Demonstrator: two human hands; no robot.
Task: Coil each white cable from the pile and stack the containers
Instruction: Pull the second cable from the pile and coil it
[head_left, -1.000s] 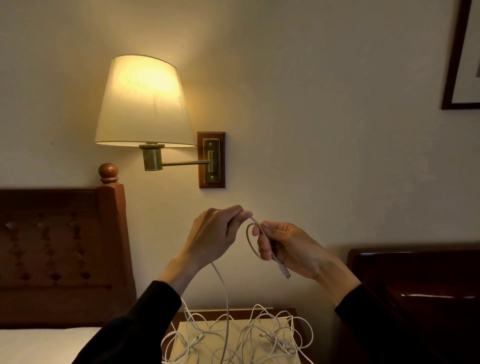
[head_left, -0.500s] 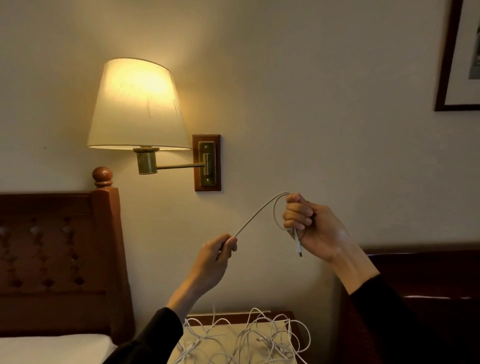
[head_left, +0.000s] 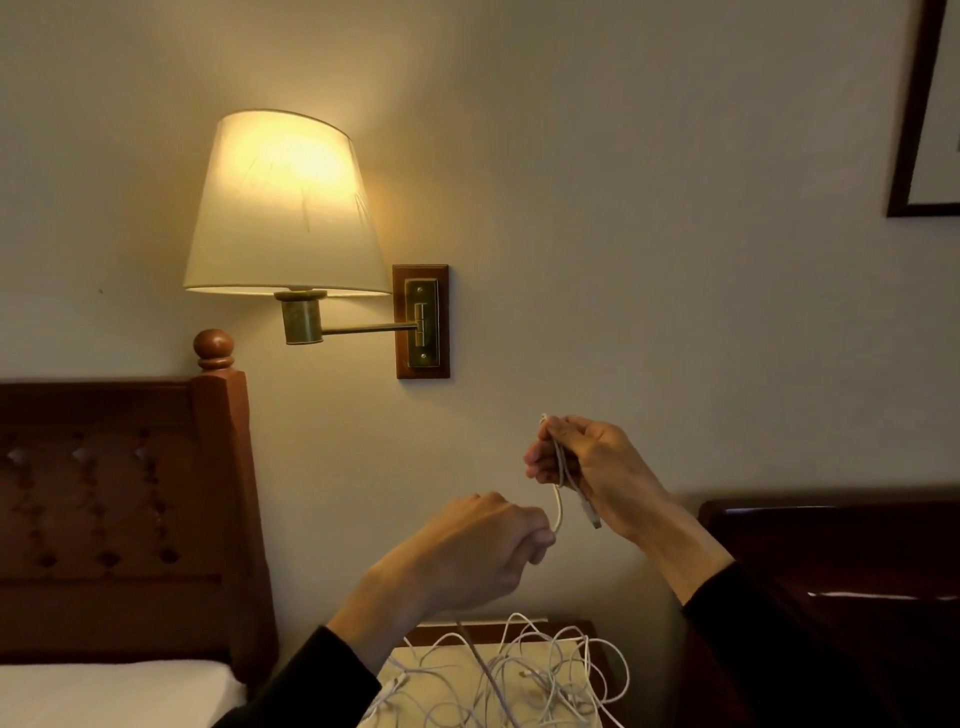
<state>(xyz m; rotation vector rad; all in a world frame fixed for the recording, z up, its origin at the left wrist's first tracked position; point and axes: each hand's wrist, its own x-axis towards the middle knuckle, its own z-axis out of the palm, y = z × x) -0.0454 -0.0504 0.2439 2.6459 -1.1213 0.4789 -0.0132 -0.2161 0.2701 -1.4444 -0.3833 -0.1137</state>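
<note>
1. Here, two hands are raised in front of the wall, both in dark sleeves, with one white cable strung between them
2. One tangled pile of white cables lies below on a pale sheet that covers the wooden nightstand; the strands overlap too much to count
3. The right hand is the higher one, its fingers curled round a short folded loop of the cable; the bend of the loop pokes out above the thumb and forefinger
4. One plug end hangs free below the right hand, beside the heel of the palm
5. The left hand sits lower and just beside the right, closed into a loose fist, pinching the same cable at its fingertips where the strand curves down from the right hand
6. From under the left hand a strand runs down into the pile
7. Around them: one lit wall lamp on a brass arm, one carved headboard with a round finial on the left, one dark headboard on the right, one picture frame at the upper right corner, and white bedding at the lower left
</note>
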